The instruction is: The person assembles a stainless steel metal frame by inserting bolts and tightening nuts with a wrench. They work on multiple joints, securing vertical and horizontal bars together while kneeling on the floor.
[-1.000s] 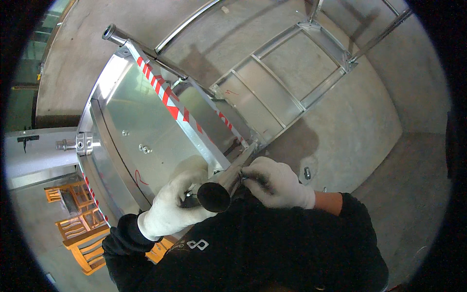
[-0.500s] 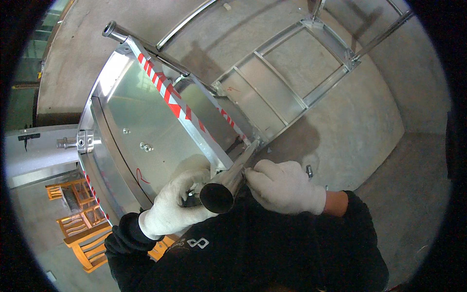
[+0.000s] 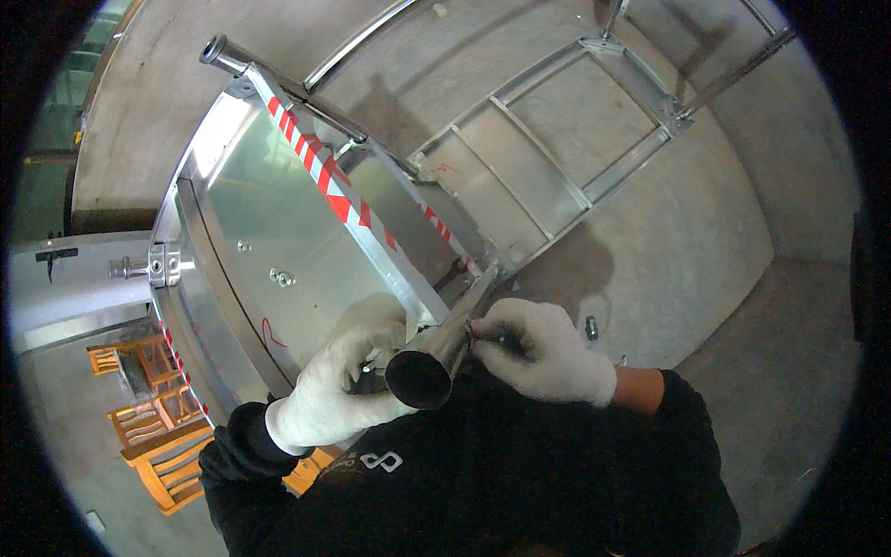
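Note:
A round metal tube [image 3: 454, 338] points its dark hollow end up toward me, joined to a metal frame. My left hand [image 3: 336, 394], in a white glove, is closed at the tube's left side, its thumb under the rim and its fingers curled round a small shiny metal piece [image 3: 368, 368]. Glove fabric covers most of that piece, so its kind is unclear. On the tube's right side my right hand [image 3: 549, 356], gloved too, pinches with thumb and forefinger against the tube wall. Whatever lies in that pinch is too small to make out.
A bar with red-and-white striped tape [image 3: 324, 176] crosses a shiny metal panel [image 3: 306, 269]. Beyond lies a metal frame [image 3: 543, 227] on the concrete floor. A small metal fitting [image 3: 591, 327] rests right of my right hand. Wooden chairs [image 3: 176, 464] stand at left.
My right hand has turned slightly, its fingers parting from the palm so that a shadowed gap shows. The left hand keeps its hold at the tube. The whole view has shifted a little.

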